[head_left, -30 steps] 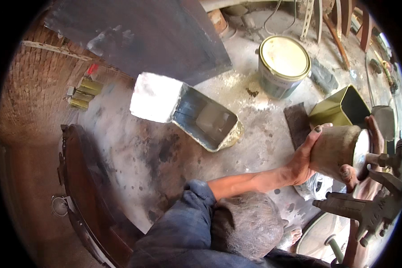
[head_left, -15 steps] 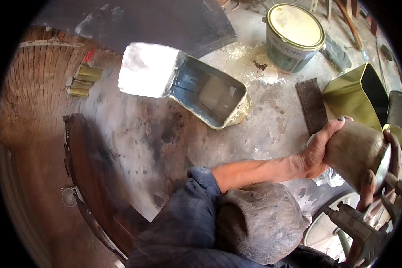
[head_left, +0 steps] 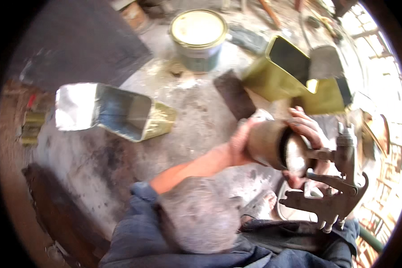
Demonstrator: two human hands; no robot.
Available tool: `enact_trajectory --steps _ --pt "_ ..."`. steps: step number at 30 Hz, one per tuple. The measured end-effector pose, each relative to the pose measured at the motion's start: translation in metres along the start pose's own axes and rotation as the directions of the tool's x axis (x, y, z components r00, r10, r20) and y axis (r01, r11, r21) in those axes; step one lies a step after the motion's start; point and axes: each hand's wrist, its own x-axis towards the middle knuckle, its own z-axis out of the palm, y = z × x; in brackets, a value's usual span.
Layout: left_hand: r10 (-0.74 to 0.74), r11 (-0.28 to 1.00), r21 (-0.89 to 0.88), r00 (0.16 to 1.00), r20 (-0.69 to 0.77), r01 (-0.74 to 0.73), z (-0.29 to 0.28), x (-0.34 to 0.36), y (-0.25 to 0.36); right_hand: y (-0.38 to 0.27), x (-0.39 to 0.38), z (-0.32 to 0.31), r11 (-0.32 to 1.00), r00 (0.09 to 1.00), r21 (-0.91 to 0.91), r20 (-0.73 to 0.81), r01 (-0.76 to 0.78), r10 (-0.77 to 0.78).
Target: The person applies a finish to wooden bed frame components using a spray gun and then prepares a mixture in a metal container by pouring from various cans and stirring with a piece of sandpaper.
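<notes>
My left hand (head_left: 240, 144) is wrapped round a worn metal spray gun cup (head_left: 265, 142), held tilted on its side. My right hand (head_left: 309, 128) grips the round cup lid (head_left: 295, 154) from behind, its fingers showing above and below. A dark gap shows between the cup's mouth and the pale lid; motion blur hides whether they still touch on the far side. Joined to the lid by a short neck, a grey spray gun (head_left: 337, 190) hangs to the right with its nozzle end pointing left.
An open, cut metal can (head_left: 161, 120) lies at left. Behind stands a lidded pail (head_left: 198, 38). Yellowish square tins (head_left: 268, 76) and a dark flat piece (head_left: 234, 94) sit beyond my hands. A dark board (head_left: 71, 40) fills the far left. A rounded, stained grey shape (head_left: 201, 214) blocks the lower middle.
The view has turned right, so the surroundings shift left. Cup and spray gun have come nearer the middle, with the cup turned more sideways. The dark gap at the lid now shows.
</notes>
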Motion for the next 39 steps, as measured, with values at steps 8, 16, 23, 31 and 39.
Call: enact_trajectory --steps 8,16,23,31,39 --pt "0.113 0.99 0.081 0.993 0.03 -0.115 -0.013 -0.013 0.01 -0.023 -0.02 -0.037 0.981 0.981 -0.034 -0.013 -0.192 0.192" --pt "0.12 0.987 0.114 0.989 -0.084 -0.11 -0.059 -0.027 0.017 -0.043 0.008 -0.059 0.911 0.927 -0.175 -0.053 -0.374 0.371" --pt "0.222 0.975 0.013 0.974 -0.049 -0.222 -0.086 -0.046 0.025 -0.034 0.0 -0.083 0.86 0.87 -0.148 0.002 -0.488 0.494" --pt "0.277 0.958 -0.003 0.93 -0.241 -0.286 -0.113 -0.067 0.039 0.083 -0.12 -0.118 0.456 0.397 -0.668 0.253 -0.588 0.882" --pt "0.24 0.954 -0.021 0.805 -0.543 -0.299 -0.096 -0.06 0.049 0.206 -0.148 -0.091 0.32 0.211 -0.946 0.303 -0.051 0.929"
